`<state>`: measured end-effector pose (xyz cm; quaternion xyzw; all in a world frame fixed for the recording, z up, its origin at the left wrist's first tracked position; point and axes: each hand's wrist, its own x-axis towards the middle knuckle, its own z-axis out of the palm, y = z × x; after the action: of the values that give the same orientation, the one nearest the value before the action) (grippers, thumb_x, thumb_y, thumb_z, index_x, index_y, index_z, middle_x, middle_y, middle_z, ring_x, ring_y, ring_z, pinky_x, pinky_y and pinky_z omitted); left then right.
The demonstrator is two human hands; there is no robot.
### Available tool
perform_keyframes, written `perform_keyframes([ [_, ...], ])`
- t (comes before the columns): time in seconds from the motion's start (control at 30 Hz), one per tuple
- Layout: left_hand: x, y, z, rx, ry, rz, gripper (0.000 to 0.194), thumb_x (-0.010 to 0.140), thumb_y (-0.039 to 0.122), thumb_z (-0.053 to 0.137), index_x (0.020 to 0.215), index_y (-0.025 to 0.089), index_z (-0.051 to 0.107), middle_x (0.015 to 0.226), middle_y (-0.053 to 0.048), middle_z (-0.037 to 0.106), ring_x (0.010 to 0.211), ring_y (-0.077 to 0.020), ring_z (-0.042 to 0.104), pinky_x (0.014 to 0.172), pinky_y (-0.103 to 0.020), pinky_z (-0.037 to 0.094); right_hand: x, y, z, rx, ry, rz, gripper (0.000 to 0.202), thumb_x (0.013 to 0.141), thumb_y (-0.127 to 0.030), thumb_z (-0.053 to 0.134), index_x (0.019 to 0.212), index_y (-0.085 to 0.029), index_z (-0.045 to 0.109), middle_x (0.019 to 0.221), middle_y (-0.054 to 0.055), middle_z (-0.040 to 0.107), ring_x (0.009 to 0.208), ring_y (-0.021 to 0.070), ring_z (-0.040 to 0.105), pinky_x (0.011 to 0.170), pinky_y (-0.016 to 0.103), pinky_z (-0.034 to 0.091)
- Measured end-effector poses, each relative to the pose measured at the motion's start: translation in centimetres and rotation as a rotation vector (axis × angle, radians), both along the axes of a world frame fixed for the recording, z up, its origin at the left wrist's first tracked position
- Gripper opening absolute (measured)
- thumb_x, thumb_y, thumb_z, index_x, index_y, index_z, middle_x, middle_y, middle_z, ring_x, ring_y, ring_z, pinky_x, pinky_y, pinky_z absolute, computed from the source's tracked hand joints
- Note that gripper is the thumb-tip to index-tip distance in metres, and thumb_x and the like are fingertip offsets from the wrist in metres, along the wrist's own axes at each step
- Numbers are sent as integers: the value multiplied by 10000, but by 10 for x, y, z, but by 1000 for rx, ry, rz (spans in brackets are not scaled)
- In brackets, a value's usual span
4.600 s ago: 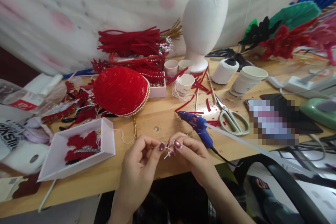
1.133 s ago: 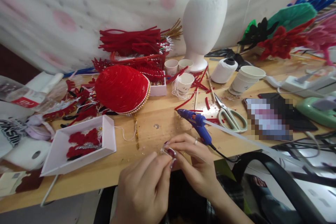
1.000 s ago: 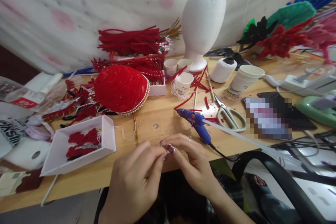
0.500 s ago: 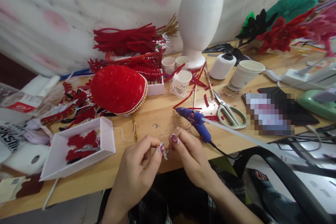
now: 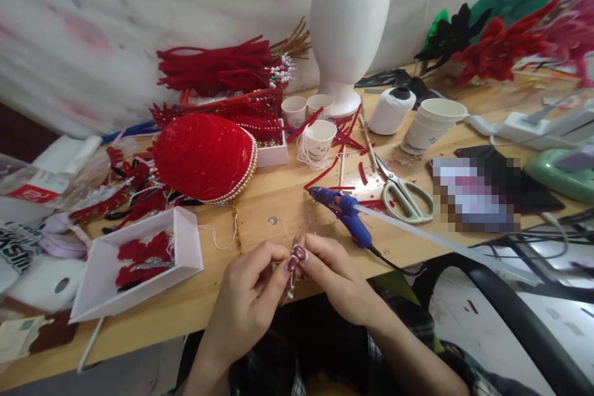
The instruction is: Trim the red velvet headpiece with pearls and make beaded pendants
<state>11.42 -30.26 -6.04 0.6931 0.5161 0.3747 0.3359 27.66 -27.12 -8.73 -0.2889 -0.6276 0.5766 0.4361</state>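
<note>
My left hand (image 5: 253,291) and my right hand (image 5: 334,272) meet at the table's front edge, thumbs side by side. Both are closed in a pinch around a small whitish, bead-like piece (image 5: 291,288) that hangs just below the thumb tips. Its upper part is hidden by the fingers. Ahead of the right hand lies a blue glue gun (image 5: 341,210) with a clear glue stick in its back. Left of the hands stands a white box (image 5: 188,241) holding red fuzzy pieces. A red cap (image 5: 202,158) edged with pearl beads sits behind it.
A white foam head (image 5: 350,25) stands at the back. Scissors (image 5: 403,198), paper cups (image 5: 320,142), a thread spool (image 5: 392,111) and a phone (image 5: 468,192) lie to the right. Red stems (image 5: 218,65) are stacked behind the cap. A black chair armrest (image 5: 501,315) is at right.
My hands have come closer together, so the thumb tips now meet. The small bead-like piece hangs slightly lower. The whole view has shifted slightly.
</note>
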Motion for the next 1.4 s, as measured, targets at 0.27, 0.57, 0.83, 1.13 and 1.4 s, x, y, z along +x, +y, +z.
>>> perform_keyframes([
  [0.27, 6, 1, -3, 181, 35, 93, 145, 941, 127, 534, 854, 225, 595, 658, 75, 619, 545, -61, 598, 530, -125, 468, 0, -1, -3, 94, -58, -6, 354, 1066, -374, 403, 783, -202, 525, 788, -5, 537, 757, 156, 523, 727, 280, 426],
  [0.57, 20, -11, -14, 158, 142, 424, 90, 960, 235, 522, 923, 235, 604, 799, 24, 748, 668, -131, 707, 578, -196, 522, -7, -5, -3, -24, -39, 1, 289, 1071, -325, 394, 839, -207, 521, 766, -26, 533, 719, 132, 514, 690, 247, 408],
  [0.83, 19, -7, -12, -60, -98, 430, 189, 960, 360, 536, 861, 212, 600, 688, 27, 684, 572, -108, 651, 531, -169, 519, -7, -10, -6, -288, 132, 135, 268, 965, -438, 617, 938, -196, 506, 722, -58, 446, 616, 99, 358, 551, 216, 293],
  [1.13, 23, -13, -15, 85, -79, 498, 111, 947, 287, 564, 876, 214, 607, 626, 49, 660, 498, -86, 594, 499, -149, 491, -6, -9, -12, -219, 56, 62, 280, 975, -455, 595, 920, -183, 555, 714, -43, 474, 621, 108, 376, 561, 243, 289],
  [1.4, 14, -16, -22, 240, 73, 433, 66, 929, 185, 579, 899, 229, 618, 620, 72, 668, 486, -73, 605, 506, -138, 471, 2, -3, -8, -228, 53, -35, 271, 978, -443, 587, 875, -197, 544, 676, -57, 410, 606, 114, 329, 543, 257, 253],
])
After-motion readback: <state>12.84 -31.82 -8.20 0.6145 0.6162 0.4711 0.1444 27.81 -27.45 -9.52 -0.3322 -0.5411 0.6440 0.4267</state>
